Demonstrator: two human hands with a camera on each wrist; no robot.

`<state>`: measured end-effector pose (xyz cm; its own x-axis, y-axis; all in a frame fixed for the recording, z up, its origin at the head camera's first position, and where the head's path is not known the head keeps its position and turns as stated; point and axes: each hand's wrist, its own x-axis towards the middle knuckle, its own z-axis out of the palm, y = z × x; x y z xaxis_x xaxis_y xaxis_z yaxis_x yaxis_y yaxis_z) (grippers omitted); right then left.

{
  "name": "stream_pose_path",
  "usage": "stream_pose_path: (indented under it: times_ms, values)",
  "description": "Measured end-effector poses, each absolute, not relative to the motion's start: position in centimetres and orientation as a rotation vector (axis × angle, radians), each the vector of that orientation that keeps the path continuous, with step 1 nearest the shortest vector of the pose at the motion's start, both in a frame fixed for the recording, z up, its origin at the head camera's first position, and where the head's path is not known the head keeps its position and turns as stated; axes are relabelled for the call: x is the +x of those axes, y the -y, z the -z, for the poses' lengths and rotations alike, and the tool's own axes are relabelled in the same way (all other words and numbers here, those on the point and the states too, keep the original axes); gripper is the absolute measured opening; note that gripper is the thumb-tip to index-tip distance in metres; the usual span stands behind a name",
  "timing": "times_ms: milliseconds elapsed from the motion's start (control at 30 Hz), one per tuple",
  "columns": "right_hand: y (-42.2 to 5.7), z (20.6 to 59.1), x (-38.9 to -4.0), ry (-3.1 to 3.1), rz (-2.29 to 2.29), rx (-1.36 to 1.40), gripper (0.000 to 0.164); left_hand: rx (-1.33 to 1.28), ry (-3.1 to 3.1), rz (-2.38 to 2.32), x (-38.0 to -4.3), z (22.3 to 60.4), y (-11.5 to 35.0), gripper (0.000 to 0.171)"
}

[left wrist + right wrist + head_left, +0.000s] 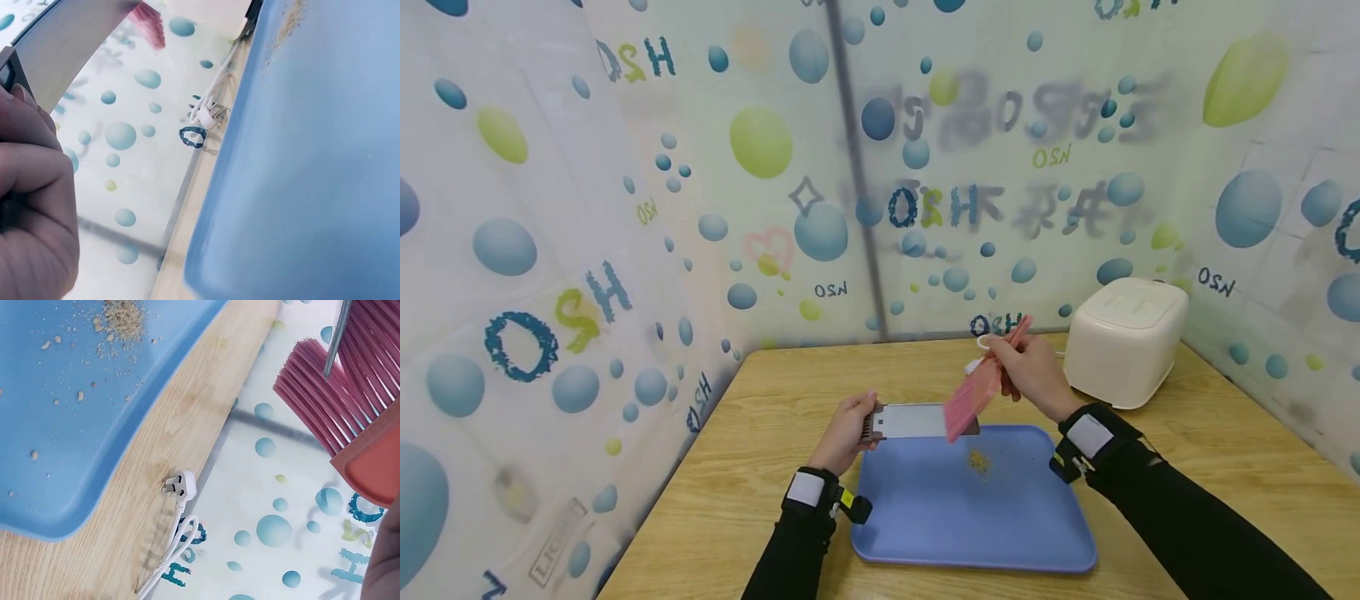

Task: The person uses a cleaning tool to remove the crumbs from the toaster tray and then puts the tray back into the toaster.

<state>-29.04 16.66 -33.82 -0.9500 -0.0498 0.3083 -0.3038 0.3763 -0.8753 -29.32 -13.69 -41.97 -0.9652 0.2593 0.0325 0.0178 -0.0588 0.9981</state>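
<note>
My left hand grips the dark handle of a flat, metal-looking scraper, held level above the back left of a blue tray. My right hand holds a pink brush by its upper end, bristles pointing down. Those bristles overlap the scraper's right end in the head view. Up close in the right wrist view, a thin grey edge runs between the brush's bristles. A small heap of tan crumbs lies in the tray, with loose bits scattered around it.
A white, rounded box-shaped appliance stands at the back right of the wooden table. Its white cord and plug lie near the table's back edge. Patterned curtains enclose the table at the back and sides.
</note>
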Motion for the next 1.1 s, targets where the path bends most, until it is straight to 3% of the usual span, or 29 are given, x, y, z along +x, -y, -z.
stream_pose_path:
  times_ms: [267,1100]
  values:
    - [-17.5,33.7,-29.1,2.411,-1.571,0.308,0.051,0.274,-2.046,-2.149,-29.3,41.8,13.8,0.037]
    - [-18.1,32.5,-29.1,2.463,-1.354,0.2,0.066,0.239,-2.068,-2.142,-29.4,42.0,14.4,0.04]
